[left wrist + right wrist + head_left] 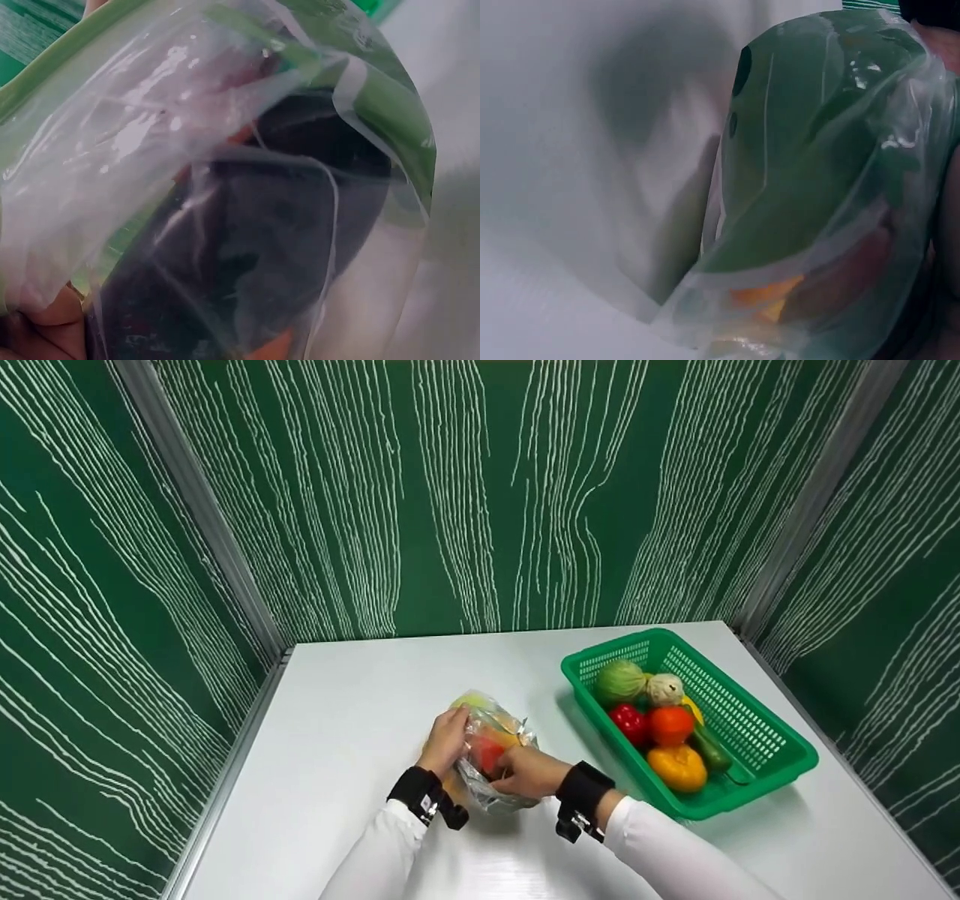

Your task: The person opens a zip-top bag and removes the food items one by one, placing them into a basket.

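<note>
A clear plastic bag (499,799) with green areas lies between the two hands at the middle of the table, crinkled and bulging. Red and orange-yellow vegetables show through it, and a pale green patch shows at its far end. At its left side, the left hand (448,735) grips the plastic, thumb on top; in the left wrist view its fingers (56,330) pinch the edge beside a large dark shape. From the right, the right hand (534,772) reaches in with bent fingers at the red vegetable (487,754). Plastic partly covers those fingertips.
A green perforated basket (787,761) stands to the right. It holds a green round vegetable (621,681), a white bulb (664,689), red (628,723) and orange-red (671,725) vegetables, a yellow squash (677,769) and a cucumber (711,750). Green patterned panels (517,495) surround the white table (360,697).
</note>
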Tool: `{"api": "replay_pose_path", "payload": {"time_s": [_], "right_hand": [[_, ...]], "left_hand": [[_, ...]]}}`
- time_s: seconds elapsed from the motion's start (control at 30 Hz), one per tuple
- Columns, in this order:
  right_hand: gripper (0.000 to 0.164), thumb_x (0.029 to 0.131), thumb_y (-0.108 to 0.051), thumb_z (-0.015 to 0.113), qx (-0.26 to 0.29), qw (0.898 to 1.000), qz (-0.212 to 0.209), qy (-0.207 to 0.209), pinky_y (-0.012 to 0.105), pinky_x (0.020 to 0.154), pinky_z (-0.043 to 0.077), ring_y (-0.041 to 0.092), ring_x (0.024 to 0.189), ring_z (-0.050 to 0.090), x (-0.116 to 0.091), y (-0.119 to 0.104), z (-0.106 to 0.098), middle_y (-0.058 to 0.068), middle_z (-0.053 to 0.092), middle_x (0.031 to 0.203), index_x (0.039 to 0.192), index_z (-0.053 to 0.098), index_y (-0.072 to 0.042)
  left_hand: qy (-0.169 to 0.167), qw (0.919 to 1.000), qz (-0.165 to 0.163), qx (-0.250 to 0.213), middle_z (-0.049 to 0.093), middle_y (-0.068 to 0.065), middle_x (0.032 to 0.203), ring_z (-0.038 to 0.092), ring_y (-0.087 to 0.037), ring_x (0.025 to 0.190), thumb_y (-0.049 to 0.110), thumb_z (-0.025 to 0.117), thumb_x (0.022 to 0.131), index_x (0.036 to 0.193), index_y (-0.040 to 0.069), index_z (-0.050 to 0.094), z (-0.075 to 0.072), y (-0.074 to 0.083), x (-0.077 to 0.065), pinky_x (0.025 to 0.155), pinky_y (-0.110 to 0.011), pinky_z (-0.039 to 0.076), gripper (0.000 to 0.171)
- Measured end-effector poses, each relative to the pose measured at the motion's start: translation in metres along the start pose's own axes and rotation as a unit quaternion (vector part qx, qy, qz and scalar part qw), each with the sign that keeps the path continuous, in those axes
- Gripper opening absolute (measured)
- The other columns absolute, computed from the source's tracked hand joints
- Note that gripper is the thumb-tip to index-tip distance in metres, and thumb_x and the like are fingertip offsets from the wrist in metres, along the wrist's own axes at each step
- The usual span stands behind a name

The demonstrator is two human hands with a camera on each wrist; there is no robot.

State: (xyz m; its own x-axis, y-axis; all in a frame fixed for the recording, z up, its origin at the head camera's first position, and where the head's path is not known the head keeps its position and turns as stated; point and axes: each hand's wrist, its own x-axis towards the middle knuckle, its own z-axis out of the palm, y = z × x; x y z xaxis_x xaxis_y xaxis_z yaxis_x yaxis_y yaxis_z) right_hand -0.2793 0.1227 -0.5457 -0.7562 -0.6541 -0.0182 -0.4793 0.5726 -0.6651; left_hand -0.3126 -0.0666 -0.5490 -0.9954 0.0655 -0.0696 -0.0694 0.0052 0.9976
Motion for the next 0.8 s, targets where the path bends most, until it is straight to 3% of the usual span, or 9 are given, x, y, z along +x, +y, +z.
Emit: {"api": "replay_pose_path", "payload": {"time_s": [0.33, 0.53, 0.7, 0.77, 0.8], "right_hand": [[0.010, 0.091, -0.007, 0.079, 0.012, 1.000, -0.017, -0.015, 0.020, 0.068, 0.049, 0.001, 0.070, 0.054, 0.005, 0.004, 0.010, -0.005, 0.066, 0.078, 0.087, 0.072, -0.002], [0.007, 0.094, -0.008, 0.075, 0.010, 1.000, 0.000, -0.021, 0.024, 0.071, 0.048, 0.007, 0.073, 0.053, 0.004, -0.001, 0.010, -0.009, 0.057, 0.080, 0.092, 0.070, -0.004], [0.011, 0.096, -0.013, 0.069, 0.012, 0.999, 0.030, -0.014, 0.029, 0.072, 0.049, 0.013, 0.079, 0.055, 0.001, -0.007, 0.007, -0.003, 0.058, 0.086, 0.098, 0.065, -0.003], [0.016, 0.097, -0.014, 0.065, 0.021, 0.999, 0.039, 0.000, 0.037, 0.076, 0.051, 0.020, 0.084, 0.058, -0.001, -0.010, 0.006, 0.005, 0.062, 0.090, 0.103, 0.064, 0.001], [0.024, 0.098, -0.014, 0.064, 0.033, 0.998, 0.045, 0.008, 0.042, 0.083, 0.055, 0.025, 0.092, 0.062, -0.003, -0.012, 0.006, 0.010, 0.067, 0.099, 0.113, 0.064, 0.005]], "left_hand": [[0.013, 0.9998, 0.012, 0.006, 0.047, 0.007, 0.071, 0.047, -0.007, 0.064, 0.026, 0.046, 0.116, 0.080, 0.018, 0.049, 0.001, -0.002, -0.004, 0.060, -0.021, 0.042, 0.037], [0.020, 0.9996, 0.013, 0.016, 0.048, 0.006, 0.075, 0.050, -0.010, 0.072, 0.027, 0.046, 0.116, 0.078, 0.018, 0.050, -0.002, -0.002, -0.002, 0.069, -0.024, 0.045, 0.039], [0.012, 0.9998, 0.010, 0.012, 0.052, 0.006, 0.077, 0.054, -0.010, 0.074, 0.027, 0.045, 0.116, 0.080, 0.018, 0.053, -0.004, -0.003, 0.001, 0.072, -0.024, 0.048, 0.038], [0.011, 0.9998, 0.012, 0.011, 0.052, 0.006, 0.077, 0.054, -0.009, 0.075, 0.028, 0.045, 0.116, 0.080, 0.018, 0.053, -0.005, -0.003, 0.002, 0.072, -0.023, 0.047, 0.038], [0.011, 0.9999, 0.010, 0.008, 0.053, 0.006, 0.077, 0.054, -0.008, 0.073, 0.028, 0.045, 0.116, 0.081, 0.018, 0.054, -0.005, -0.003, 0.002, 0.070, -0.023, 0.047, 0.038]]}}
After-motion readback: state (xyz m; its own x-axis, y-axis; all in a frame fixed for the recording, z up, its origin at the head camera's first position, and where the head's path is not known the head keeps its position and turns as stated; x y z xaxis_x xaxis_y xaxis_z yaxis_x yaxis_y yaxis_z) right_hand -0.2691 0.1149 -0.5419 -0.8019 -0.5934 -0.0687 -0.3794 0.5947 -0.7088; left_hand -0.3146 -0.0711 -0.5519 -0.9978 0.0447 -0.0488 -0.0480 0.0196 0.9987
